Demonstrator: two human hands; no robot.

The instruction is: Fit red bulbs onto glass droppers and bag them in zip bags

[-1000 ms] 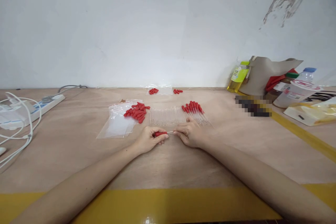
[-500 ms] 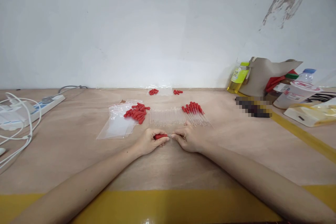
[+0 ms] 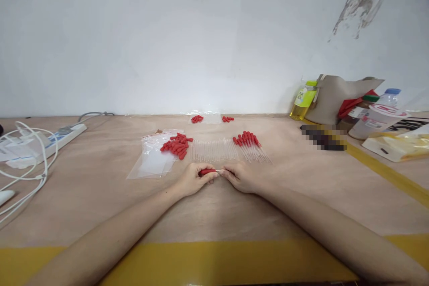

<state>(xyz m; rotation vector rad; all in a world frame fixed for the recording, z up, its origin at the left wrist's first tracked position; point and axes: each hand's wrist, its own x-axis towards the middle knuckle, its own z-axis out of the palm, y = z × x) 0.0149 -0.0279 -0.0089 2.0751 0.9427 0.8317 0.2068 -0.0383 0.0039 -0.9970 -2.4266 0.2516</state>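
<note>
My left hand [image 3: 196,179] is closed around a red rubber bulb [image 3: 207,172], which lies sideways between thumb and fingers. Facing it, my right hand [image 3: 238,177] pinches a thin glass dropper tube [image 3: 219,171]; its left end meets the bulb, and my fingers hide most of its length. Beyond my hands lies a row of bare glass tubes [image 3: 214,150]. To its left is a pile of red rubber bulbs [image 3: 177,145], partly on clear zip bags [image 3: 147,161]. On the right, several droppers with red bulbs fitted [image 3: 248,139] lie side by side.
Small groups of red bulbs [image 3: 197,119] lie near the wall, some on a clear bag. A power strip [image 3: 67,137] with white cables [image 3: 45,161] is at left. On the right stand a yellow drink bottle [image 3: 303,100], a grey bag [image 3: 330,100] and a plastic cup [image 3: 377,120].
My hands keep their grips and have come slightly closer together, so less of the tube shows between them. The whole view has shifted a little.
</note>
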